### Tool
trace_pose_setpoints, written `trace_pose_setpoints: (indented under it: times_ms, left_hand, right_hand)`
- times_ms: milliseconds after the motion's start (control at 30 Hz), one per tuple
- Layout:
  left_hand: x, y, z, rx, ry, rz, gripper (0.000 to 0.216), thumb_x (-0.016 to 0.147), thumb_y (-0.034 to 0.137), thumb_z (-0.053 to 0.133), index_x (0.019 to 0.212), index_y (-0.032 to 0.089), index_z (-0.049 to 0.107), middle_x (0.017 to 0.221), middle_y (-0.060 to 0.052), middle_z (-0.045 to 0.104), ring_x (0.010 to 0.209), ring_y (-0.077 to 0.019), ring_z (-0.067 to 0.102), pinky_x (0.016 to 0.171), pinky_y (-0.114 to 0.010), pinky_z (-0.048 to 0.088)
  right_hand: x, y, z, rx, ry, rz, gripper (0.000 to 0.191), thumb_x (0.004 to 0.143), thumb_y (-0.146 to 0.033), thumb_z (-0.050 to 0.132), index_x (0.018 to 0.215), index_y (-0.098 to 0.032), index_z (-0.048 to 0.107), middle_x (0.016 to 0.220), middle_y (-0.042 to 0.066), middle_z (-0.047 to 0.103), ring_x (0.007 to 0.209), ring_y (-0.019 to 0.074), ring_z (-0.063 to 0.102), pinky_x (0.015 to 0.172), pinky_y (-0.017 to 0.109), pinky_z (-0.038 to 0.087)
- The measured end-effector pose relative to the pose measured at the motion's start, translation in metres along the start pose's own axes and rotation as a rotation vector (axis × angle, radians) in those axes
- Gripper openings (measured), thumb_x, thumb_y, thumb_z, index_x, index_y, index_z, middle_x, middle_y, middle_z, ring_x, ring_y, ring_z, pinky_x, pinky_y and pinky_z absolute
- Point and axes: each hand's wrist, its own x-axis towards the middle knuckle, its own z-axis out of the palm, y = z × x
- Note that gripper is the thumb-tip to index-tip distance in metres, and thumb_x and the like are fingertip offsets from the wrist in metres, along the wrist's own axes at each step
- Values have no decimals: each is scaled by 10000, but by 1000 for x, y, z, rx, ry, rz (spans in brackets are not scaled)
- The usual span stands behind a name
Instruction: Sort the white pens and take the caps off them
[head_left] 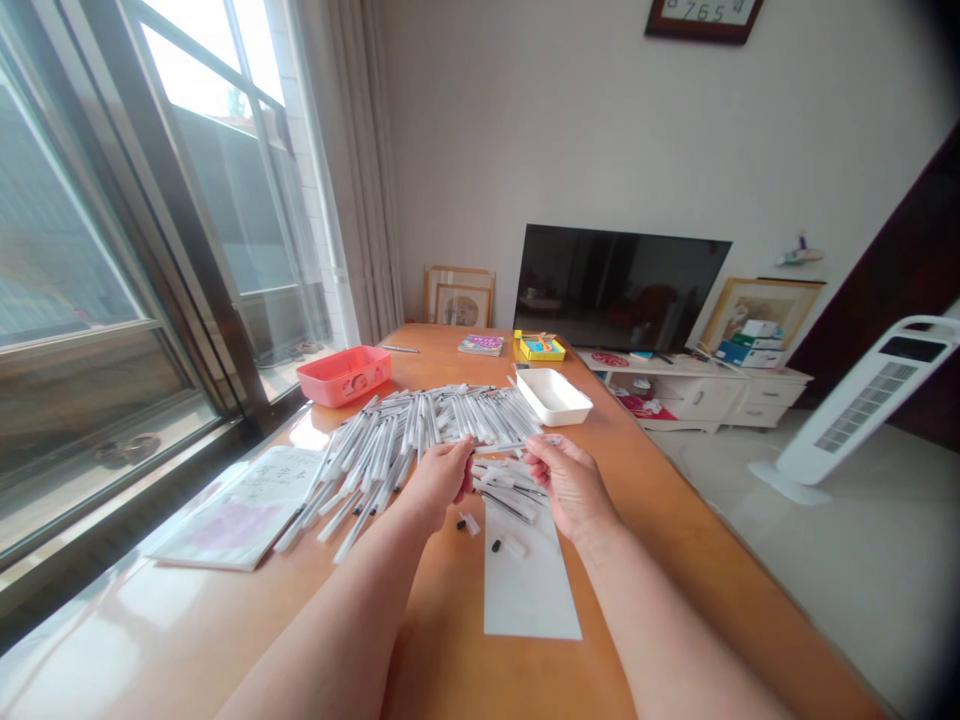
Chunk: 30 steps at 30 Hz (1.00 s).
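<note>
Both my hands meet over the middle of a wooden table (675,560). My left hand (442,480) and my right hand (566,480) are each closed on an end of one thin white pen (501,447), held level between them. Behind it lies a wide heap of several white pens (420,425). Under my hands a white sheet of paper (529,580) carries a few loose pens, refills and small caps (506,545).
A red tray (343,375) stands at the back left, a white tray (553,395) at the back right of the heap. Printed papers (247,510) lie by the window. A book, a yellow box, a TV, a cabinet and a tower fan (862,405) are beyond.
</note>
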Motion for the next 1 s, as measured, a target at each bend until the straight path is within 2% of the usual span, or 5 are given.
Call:
trace_pose_setpoints:
  times_ms: [200, 500, 600, 733, 1000]
  left_hand:
    - [3, 2, -7, -4, 87, -94, 412, 898, 517, 477, 619, 217, 440, 466, 30, 452, 393, -88, 339, 414, -235, 227]
    - [10, -8, -15, 342, 124, 43, 264, 846, 393, 537, 689, 187, 590, 577, -8, 584, 475, -117, 472, 465, -234, 337]
    - [13, -16, -13, 458, 86, 89, 187, 813, 334, 585, 856, 177, 678, 602, -5, 605, 527, -136, 528, 482, -229, 345]
    - [16, -21, -5, 514, 68, 194, 356, 808, 305, 615, 1146, 217, 681, 640, 27, 597, 573, -136, 558, 526, -221, 365]
    - [16, -20, -6, 750, 81, 334, 178, 842, 234, 524, 807, 207, 696, 681, -2, 657, 604, -141, 559, 574, -234, 348]
  right_hand:
    - [1, -6, -2, 31, 5, -36, 273, 691, -319, 826, 862, -151, 695, 697, 20, 652, 601, 97, 522, 528, 199, 392]
    - [5, -9, -8, -132, 134, -103, 222, 698, -331, 773, 773, -174, 636, 609, -47, 541, 516, 68, 396, 466, 189, 310]
    - [4, -11, -7, -168, 156, -131, 210, 699, -324, 765, 759, -177, 627, 604, -49, 535, 529, 77, 406, 478, 199, 322]
    - [5, -9, -7, -171, 139, -127, 198, 710, -320, 753, 759, -179, 623, 601, -48, 542, 518, 73, 401, 476, 199, 313]
    - [13, -8, -15, -89, 212, -137, 189, 699, -308, 755, 742, -180, 622, 635, -36, 582, 520, 71, 429, 481, 201, 340]
